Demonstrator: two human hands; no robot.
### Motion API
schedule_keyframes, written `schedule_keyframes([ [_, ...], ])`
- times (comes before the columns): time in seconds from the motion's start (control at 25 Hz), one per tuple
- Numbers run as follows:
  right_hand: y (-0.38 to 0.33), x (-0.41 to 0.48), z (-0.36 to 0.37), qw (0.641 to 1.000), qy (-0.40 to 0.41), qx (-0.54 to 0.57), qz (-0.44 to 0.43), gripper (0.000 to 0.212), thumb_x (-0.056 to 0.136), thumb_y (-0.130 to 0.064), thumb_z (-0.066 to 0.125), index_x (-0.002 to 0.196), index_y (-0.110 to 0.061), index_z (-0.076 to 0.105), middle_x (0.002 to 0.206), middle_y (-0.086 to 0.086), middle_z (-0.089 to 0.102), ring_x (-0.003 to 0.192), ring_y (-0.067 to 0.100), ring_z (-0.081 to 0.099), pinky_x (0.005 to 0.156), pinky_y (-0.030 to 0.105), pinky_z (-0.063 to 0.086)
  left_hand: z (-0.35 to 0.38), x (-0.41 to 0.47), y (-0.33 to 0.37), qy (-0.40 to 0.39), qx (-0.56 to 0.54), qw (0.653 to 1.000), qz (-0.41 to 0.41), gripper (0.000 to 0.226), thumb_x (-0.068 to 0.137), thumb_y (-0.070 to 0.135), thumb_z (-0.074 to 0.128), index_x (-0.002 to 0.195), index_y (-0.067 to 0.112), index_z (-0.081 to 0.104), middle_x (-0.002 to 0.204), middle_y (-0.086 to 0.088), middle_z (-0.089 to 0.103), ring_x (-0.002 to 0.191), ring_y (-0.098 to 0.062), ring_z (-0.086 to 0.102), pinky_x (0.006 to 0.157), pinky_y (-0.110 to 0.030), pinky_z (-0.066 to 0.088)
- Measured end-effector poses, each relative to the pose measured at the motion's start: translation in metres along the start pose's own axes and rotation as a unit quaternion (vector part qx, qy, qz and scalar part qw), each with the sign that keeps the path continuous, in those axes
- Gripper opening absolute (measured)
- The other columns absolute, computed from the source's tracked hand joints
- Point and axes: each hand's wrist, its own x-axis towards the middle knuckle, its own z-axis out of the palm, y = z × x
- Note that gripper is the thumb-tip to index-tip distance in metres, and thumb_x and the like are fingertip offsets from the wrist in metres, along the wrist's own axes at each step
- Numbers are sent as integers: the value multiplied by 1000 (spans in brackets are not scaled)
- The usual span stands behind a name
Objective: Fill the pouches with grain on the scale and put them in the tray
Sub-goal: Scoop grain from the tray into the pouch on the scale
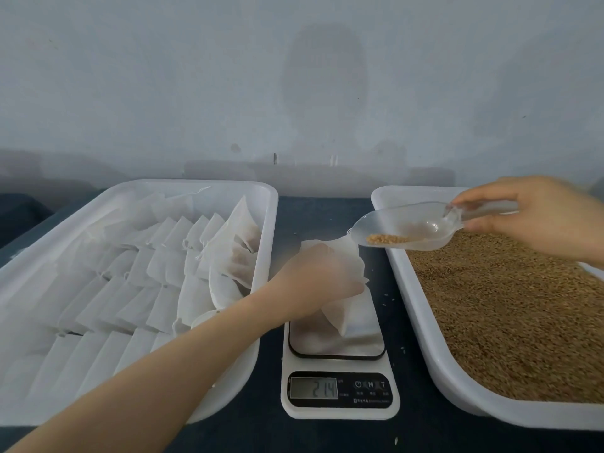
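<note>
Gripping pouch (348,261) over scale (340,398) with left hand (322,273); holding clear scoop (421,220), little grain (387,239) inside, just beside pouch with right hand (536,217).

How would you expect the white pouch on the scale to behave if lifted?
Probably floppy: the pouch creases and sags where the left hand grips it. Its thin fabric looks light, so it would likely slump over if released.
</note>
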Motion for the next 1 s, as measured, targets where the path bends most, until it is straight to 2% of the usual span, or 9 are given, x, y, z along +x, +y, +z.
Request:
schedule_keyframes([
  [0.04, -5, 1, 0, 1000, -6, -12, -5, 30, 75, -36, 74, 89, -58, 59, 108, -17, 65, 94, 8, 58, 85, 31, 45, 0, 0, 0, 0, 0, 1000, 1, 45, 75, 48, 75, 109, 27, 54, 104, 11, 63, 93, -7, 62, 79, -24, 52],
  [0.08, -9, 2, 0, 999, -7, -31, -9, 29, 75, -37, 73, 91, -57, 59, 110, -15, 65, 109, 17, 54, 99, 41, 39, 0, 0, 0, -1, 0, 1000, 1, 46, 75, 48, 75, 110, 27, 54, 104, 11, 63, 93, -7, 62, 79, -24, 52],
  [0.16, -16, 4, 0, 996, -1, -86, -28, 27, 78, -38, 71, 96, -55, 59, 114, -13, 64, 123, 23, 44, 112, 42, 17, 0, 1, -1, -3, -1, 1000, 0, 48, 74, 49, 74, 112, 27, 53, 106, 10, 63, 95, -9, 62, 82, -28, 53],
  [0.24, -23, 8, 1, 991, 4, -130, -44, 26, 80, -37, 69, 100, -50, 60, 115, -12, 62, 125, 19, 41, 113, 37, 3, -1, 1, -1, -5, -5, 1000, 2, 49, 74, 49, 74, 113, 28, 53, 108, 10, 63, 97, -9, 61, 85, -30, 54],
  [0.32, -29, 10, 1, 986, 8, -155, -54, 26, 81, -37, 68, 104, -48, 62, 112, -10, 61, 125, 18, 38, 112, 36, -1, -1, 2, -1, -6, -12, 1000, 6, 49, 74, 49, 74, 113, 28, 53, 109, 10, 63, 97, -9, 62, 86, -31, 54],
  [0.48, -43, 13, -2, 972, 21, -216, -88, 28, 82, -39, 67, 108, -48, 63, 106, -9, 60, 125, 20, 37, 111, 37, -4, -1, 2, 1, -4, -11, 1000, 7, 53, 74, 51, 74, 115, 27, 53, 111, 9, 63, 98, -10, 62, 88, -33, 54],
  [0.72, -60, 19, -5, 957, 16, -268, -111, 28, 85, -39, 65, 112, -46, 62, 113, -10, 59, 129, 20, 31, 110, 37, -7, -2, 1, 2, 9, 14, 1000, 8, 51, 72, 55, 73, 108, 25, 54, 104, 8, 62, 93, -9, 61, 82, -29, 53],
  [0.88, -67, 20, -4, 949, 14, -290, -125, 28, 86, -38, 64, 113, -45, 63, 113, -11, 59, 128, 19, 30, 109, 36, -7, -1, 1, 2, 15, 4, 1000, 10, 52, 72, 53, 74, 109, 22, 55, 106, 6, 63, 96, -11, 61, 88, -34, 53],
  [1.0, -72, 19, -4, 936, 41, -308, -166, 28, 85, -33, 66, 112, -41, 65, 109, -10, 62, 125, 20, 33, 109, 40, -7, -2, 1, 2, 17, 2, 1000, 12, 51, 72, 52, 75, 109, 22, 55, 106, 7, 63, 96, -11, 61, 87, -33, 52],
])
